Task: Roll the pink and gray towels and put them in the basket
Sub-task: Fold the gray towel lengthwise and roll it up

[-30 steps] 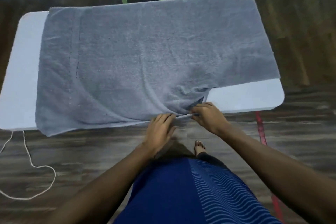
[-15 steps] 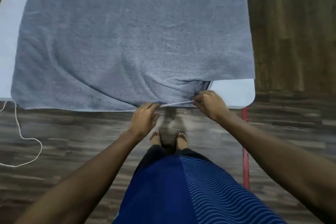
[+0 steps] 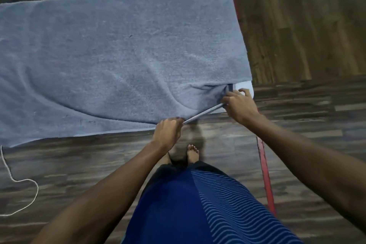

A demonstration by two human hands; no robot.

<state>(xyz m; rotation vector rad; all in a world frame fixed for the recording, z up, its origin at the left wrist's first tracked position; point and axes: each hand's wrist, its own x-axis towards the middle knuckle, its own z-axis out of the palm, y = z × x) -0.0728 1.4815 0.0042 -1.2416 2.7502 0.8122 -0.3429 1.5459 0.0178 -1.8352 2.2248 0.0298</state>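
A: Where's our towel (image 3: pixel 118 55)?
B: We see it spread across the bench (image 3: pixel 244 86), from nine to one o'clock.
A: And our hands?
B: Left hand (image 3: pixel 167 132) and right hand (image 3: pixel 238 105), at its two o'clock, each pinch the near hem, taut between them.

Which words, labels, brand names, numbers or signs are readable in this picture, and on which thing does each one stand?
None: no readable text appears anywhere in the view.
The gray terry towel shows no tag or print on the side that faces the camera.
The white table, the dark blue wavy-striped garment and the dark wooden floor carry no writing either.
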